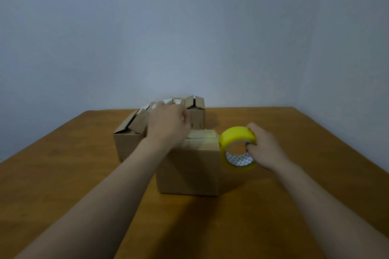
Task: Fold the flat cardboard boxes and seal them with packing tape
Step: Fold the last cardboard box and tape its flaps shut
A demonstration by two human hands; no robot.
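Observation:
A small folded cardboard box (189, 172) stands on the wooden table (294, 206) in front of me, with tape across its closed top flaps. My left hand (168, 124) lies palm down over the far left part of the box top; its fingertips are blurred. My right hand (264, 147) grips a yellow roll of packing tape (235, 139), held upright against the box's upper right edge, with fingers through its core.
Behind the near box stand more cardboard boxes: one at the left (128, 136) with loose raised flaps, and a narrow one at the back (196, 111) with a slit in its top. A plain wall rises behind the table's far edge.

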